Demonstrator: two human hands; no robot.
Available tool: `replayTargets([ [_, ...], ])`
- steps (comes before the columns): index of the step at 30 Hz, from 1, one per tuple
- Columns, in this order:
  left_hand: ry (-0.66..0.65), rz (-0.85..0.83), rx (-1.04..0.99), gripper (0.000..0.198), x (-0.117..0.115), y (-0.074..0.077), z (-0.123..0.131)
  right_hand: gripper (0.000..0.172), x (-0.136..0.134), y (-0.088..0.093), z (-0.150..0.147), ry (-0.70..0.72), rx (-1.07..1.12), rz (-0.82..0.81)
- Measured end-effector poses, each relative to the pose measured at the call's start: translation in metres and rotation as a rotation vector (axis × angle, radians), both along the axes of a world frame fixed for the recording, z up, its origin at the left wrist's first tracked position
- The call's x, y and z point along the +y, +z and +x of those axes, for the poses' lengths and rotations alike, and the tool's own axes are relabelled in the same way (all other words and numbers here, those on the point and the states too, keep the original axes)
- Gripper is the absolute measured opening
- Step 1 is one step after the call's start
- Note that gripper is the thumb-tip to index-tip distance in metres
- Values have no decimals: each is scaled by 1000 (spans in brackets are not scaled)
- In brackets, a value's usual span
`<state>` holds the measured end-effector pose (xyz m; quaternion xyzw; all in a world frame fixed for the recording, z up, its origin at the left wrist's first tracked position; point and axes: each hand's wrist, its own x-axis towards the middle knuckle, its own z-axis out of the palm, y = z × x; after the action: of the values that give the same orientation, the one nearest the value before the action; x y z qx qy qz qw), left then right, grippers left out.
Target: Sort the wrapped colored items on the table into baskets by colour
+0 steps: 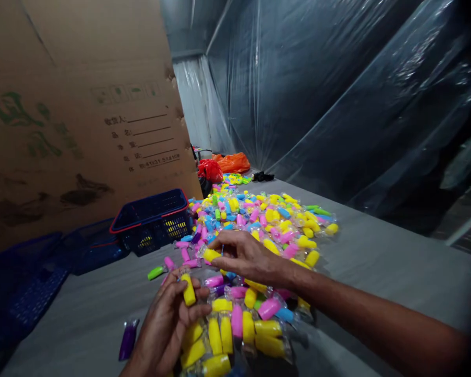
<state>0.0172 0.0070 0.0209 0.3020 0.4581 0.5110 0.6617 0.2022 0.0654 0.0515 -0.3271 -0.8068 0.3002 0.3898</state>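
Two large backdrops: a printed cardboard sheet (pixel 82 115) at 10 o'clock and clear plastic sheeting (pixel 317 104) at 1 o'clock, walling off the work area. Below them, a grey table (pixel 377 267) under a heap of bright capsule packets (pixel 259 225) at 12 o'clock, with a blue plastic basket (pixel 151 222) at 11 o'clock, close to the heap's edge and within easy reach. Nearer, at 6 o'clock, a row of packets (pixel 227 330) laid side by side, apart from the loose heap. Left hand (pixel 165 327) curled closed, thumb and fingers (pixel 196 314) firmly around one yellow packet (pixel 188 289), keeping it upright and clear of the others. Right hand (pixel 247 256) stretched across the heap, nearly closed, apparently pinching a second yellow packet (pixel 211 255), though partly hidden by the fingers.
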Motion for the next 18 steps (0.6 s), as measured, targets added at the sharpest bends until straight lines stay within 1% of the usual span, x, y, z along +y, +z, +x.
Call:
replayTargets([
  [2,26,-31,-172,31,-2,3,5,12,-10,-2,-12,18,75,-52],
  [4,25,0,-233,29,-5,4,12,13,-18,-7,-23,45,58,-46],
  [7,53,63,-196,36,-8,3,21,13,-25,-13,-32,64,-44,-19],
  [10,90,70,-118,44,-1,8,19,14,-20,-11,-29,53,-34,-3],
  [12,129,122,-25,41,14,18,9,14,-11,-7,-19,12,23,53],
  [14,214,263,126,38,38,33,-10,11,-2,-2,-5,-46,73,73],
  [16,328,460,340,37,71,52,-33,13,7,-1,12,-82,96,6],
  [18,400,612,641,38,107,72,-56,17,12,-2,27,-109,110,-67],
])
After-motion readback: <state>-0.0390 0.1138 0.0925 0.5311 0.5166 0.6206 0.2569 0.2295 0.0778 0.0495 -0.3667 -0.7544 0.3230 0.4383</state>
